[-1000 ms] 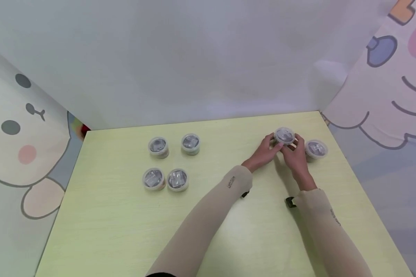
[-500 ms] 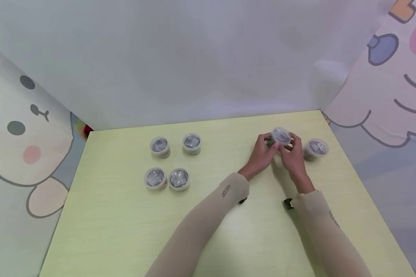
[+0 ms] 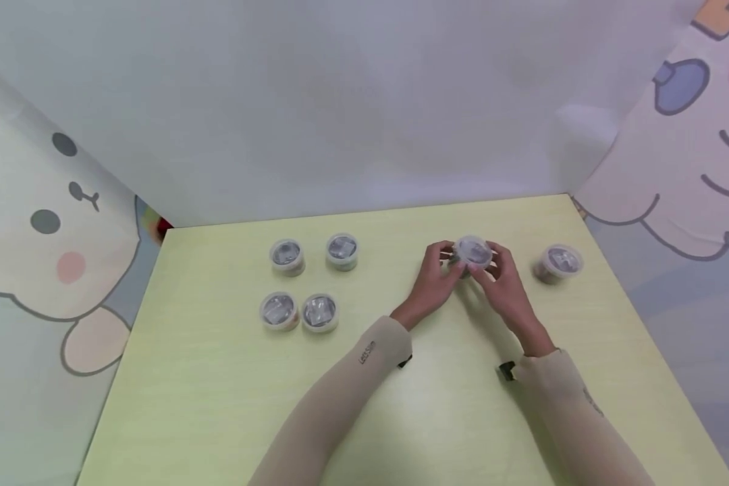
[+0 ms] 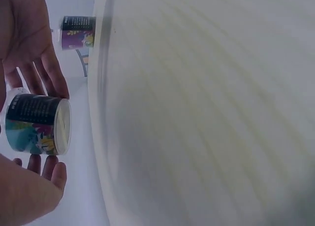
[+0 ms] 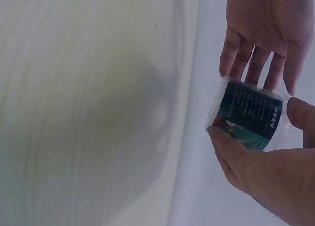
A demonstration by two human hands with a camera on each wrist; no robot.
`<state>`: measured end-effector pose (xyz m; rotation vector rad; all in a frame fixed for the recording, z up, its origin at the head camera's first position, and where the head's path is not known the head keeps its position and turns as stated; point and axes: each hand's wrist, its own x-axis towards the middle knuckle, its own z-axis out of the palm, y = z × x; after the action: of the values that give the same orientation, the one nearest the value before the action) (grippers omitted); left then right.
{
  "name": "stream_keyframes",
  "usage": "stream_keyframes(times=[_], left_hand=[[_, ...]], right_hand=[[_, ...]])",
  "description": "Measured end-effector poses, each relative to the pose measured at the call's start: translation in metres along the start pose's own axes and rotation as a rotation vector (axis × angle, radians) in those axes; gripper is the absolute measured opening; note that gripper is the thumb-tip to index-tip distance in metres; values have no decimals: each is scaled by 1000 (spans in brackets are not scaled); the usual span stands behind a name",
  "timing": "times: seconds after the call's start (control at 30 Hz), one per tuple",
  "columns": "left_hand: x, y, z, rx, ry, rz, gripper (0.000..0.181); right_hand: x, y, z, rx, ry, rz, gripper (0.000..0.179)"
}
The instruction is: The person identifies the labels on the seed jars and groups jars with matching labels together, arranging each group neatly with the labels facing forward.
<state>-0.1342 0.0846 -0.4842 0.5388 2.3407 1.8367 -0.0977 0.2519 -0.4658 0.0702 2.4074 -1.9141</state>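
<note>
Between both hands is a clear plastic tub with a pale-rimmed lid (image 3: 474, 251), lifted above the table. In the left wrist view this tub (image 4: 32, 130) shows a dark printed label with teal and coloured patches. My left hand (image 3: 430, 282) grips its left side, fingers around the wall and thumb at the near edge. On the opposite side my right hand (image 3: 506, 289) holds it the same way. The right wrist view shows the tub (image 5: 248, 113) with fingertips of both hands against it. To the right, a similar tub (image 3: 559, 263) stands alone on the table.
Several similar lidded tubs stand left of the hands: two at the back (image 3: 287, 256), (image 3: 342, 251) and two nearer the front (image 3: 279, 310), (image 3: 320, 312). The pale yellow table (image 3: 219, 398) meets a white sheet (image 3: 340, 135) behind it, with cartoon-printed sheets at both sides.
Both hands have carried the held tub leftward, away from the tub on the right, and slightly nearer. It tilted midway. The standing tubs keep their places on the table.
</note>
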Motion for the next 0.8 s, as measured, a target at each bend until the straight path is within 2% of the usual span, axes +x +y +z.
stream_keyframes(times=[0.1, 0.23, 0.5, 0.8], left_hand=[[-6, 0, -8, 24, 7, 12, 49], [-14, 2, -16, 47, 3, -5, 50], [-32, 1, -31, -12, -59, -60, 59], [-53, 7, -46, -27, -76, -105, 65]], right_hand=[[-4, -3, 3, -7, -28, -13, 72], [-8, -6, 7, -20, -68, -26, 69], [-15, -6, 14, -40, -144, -69, 64], [-17, -3, 25, -17, -273, -143, 60]])
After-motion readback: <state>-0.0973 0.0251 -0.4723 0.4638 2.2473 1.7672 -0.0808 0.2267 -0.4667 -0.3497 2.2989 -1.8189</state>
